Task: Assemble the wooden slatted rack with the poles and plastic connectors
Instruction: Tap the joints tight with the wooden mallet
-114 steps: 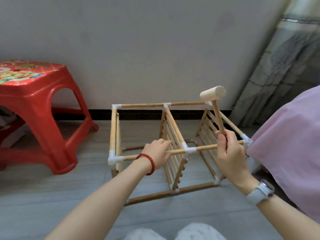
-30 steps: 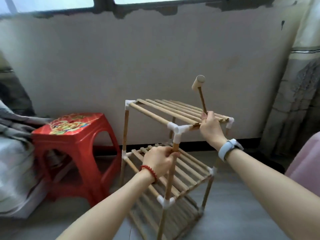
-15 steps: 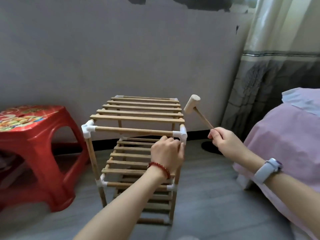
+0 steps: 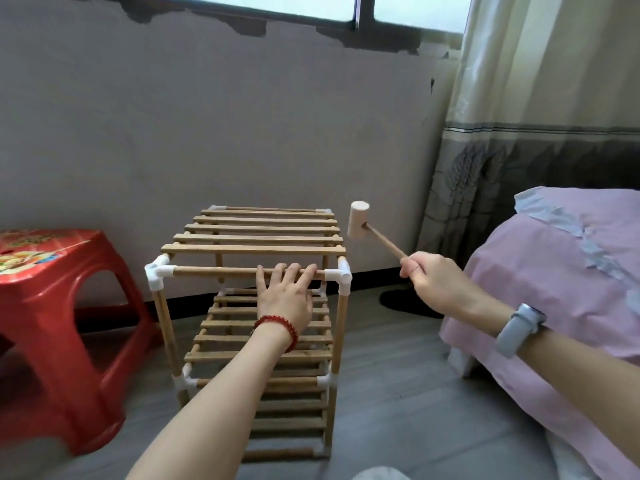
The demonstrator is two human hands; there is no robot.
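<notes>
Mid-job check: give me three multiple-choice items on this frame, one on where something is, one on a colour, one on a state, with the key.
1. Where is the mallet head?
A. beside the rack's top right rear corner, in the air
B. on the stool
C. on the floor

2. What colour is the stool?
A. blue
B. red
C. white

3. How does the left hand meet the rack?
A. it grips a lower leg
B. it hangs clear of it
C. its straight fingers lie on the top front pole

Key: 1 A, the head floats off the rack's right side, held by the right hand. 2 B, its plastic is plainly red. 3 C, the fingers stretch over the pole between the white connectors.
</notes>
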